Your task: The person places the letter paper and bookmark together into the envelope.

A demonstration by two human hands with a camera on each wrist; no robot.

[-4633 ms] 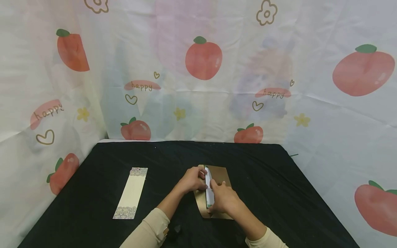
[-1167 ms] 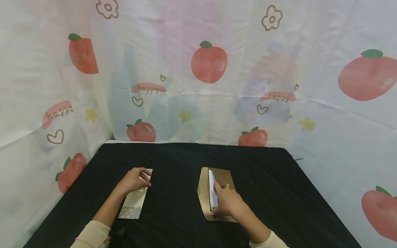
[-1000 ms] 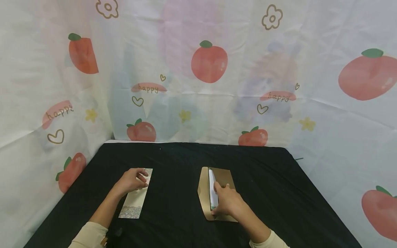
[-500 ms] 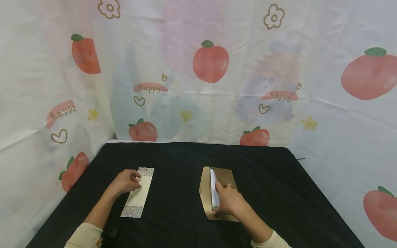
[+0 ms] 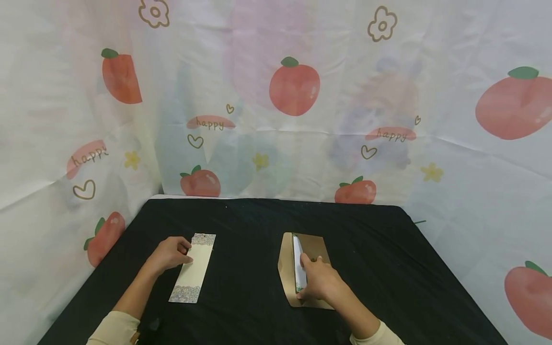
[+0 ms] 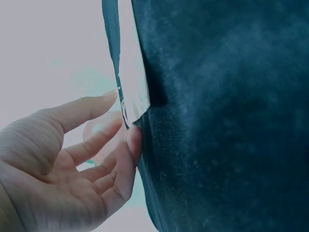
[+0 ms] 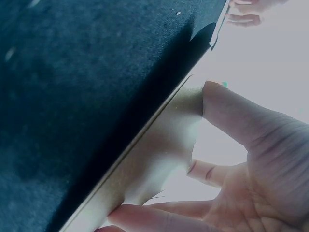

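A cream bookmark-like card (image 5: 192, 268) with lace-patterned ends lies flat on the black cloth at the left. My left hand (image 5: 169, 254) is at its long left edge, fingers loosely bent. In the left wrist view the fingertips are close to the card's (image 6: 134, 63) edge; a firm grip does not show. On the right lies a brown envelope (image 5: 286, 273) with its flap open to the left. My right hand (image 5: 321, 280) grips the envelope's mouth between spread thumb and finger, and its pocket side bulges. A white piece with green edging (image 5: 298, 263) shows in the opening.
Black cloth (image 5: 246, 268) covers the table, including the space between card and envelope. White fabric walls (image 5: 297, 158) printed with fruit and the word "happy" stand behind and at both sides. A small dark object (image 5: 153, 325) is by the left sleeve.
My left hand left the envelope, went over the card's far end, then slid left to its edge. The card stays flat. My right hand keeps its place at the envelope.
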